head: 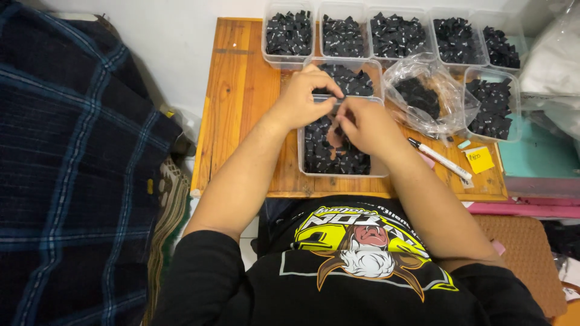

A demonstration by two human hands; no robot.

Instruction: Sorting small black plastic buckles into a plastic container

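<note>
My left hand [304, 96] and my right hand [364, 125] meet over a clear plastic tub [302, 158] filled with small black folded labels [329, 157]. Both pinch a small black label [337, 104] between their fingertips, just above the tub's far rim. Behind it stands a second clear tub [352, 78] of the same black pieces, partly hidden by my left hand.
Several clear tubs of black labels [396, 35] line the back of the small wooden table [238, 96]. A plastic bag with black pieces [423, 96], a white marker [440, 159] and a yellow sticky note [480, 160] lie at right. A dark plaid cloth [72, 169] fills the left.
</note>
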